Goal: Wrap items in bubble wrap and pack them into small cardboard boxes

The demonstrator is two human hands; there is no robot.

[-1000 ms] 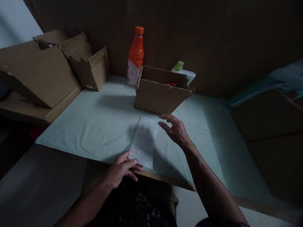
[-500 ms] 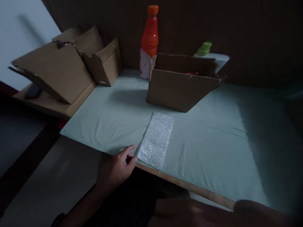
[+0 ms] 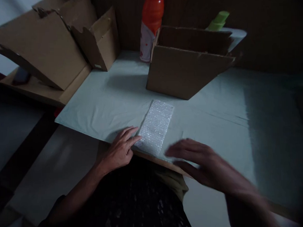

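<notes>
A flat, shiny rectangle of bubble wrap [image 3: 156,125], perhaps a pouch, lies on the pale green cloth [image 3: 209,131] near the table's front edge. My left hand [image 3: 122,146] rests at its lower left corner, fingers stretched out, one fingertip touching its edge. To the right of the bubble wrap, my right hand [image 3: 196,158] hovers above the table edge, slightly blurred. Its fingers point left toward the wrap, the thumb stands apart below them, and nothing shows in it.
Behind the wrap stands an open cardboard box [image 3: 187,71], with a red-orange bottle [image 3: 152,20] at its left and a white container with a green cap [image 3: 218,21] behind it. More cardboard holders [image 3: 44,47] stand at the left, beside a dark object [image 3: 21,75].
My right hand has risen from the bottom of the view to beside the bubble wrap. My left fingers have straightened onto the wrap's edge. The view has tilted downward.
</notes>
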